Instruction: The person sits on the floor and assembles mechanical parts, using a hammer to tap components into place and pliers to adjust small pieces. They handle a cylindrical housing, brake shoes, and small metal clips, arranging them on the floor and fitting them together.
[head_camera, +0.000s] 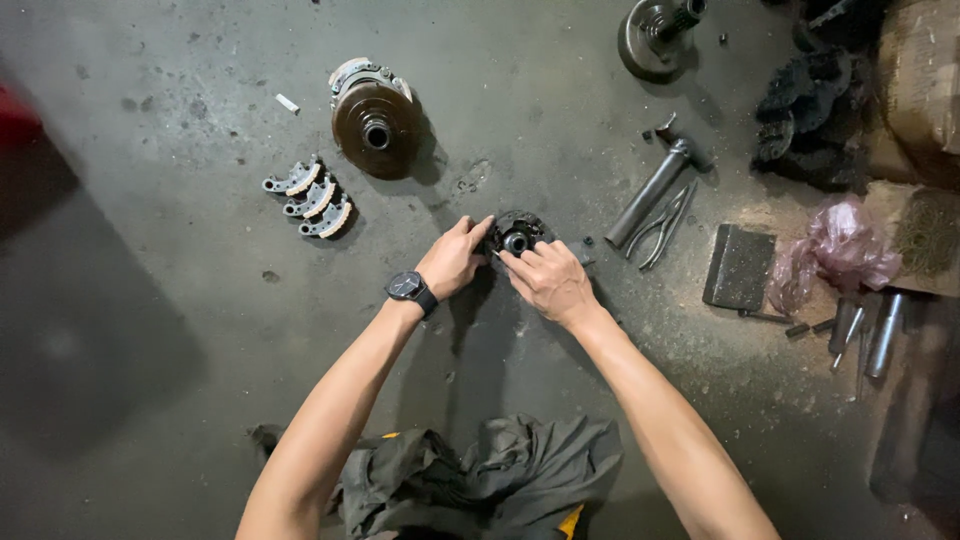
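Head view: left hand (455, 260) and right hand (545, 278) both rest on a small dark round hub part (516, 236) lying on the concrete floor (180, 200). Left fingertips press its rim; right fingers pinch at its centre bore. Three brake-type shoes (310, 198) lie already off, in a row to the left. A brown drum assembly (375, 118) stands beyond them. Hammer (655, 185) and pliers (668, 222) lie untouched just right. Judgement: stripped down, hub work unfinished.

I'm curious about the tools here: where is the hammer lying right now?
In the head view the hammer lies on the floor, up and right of the right hand, with the pliers alongside it.
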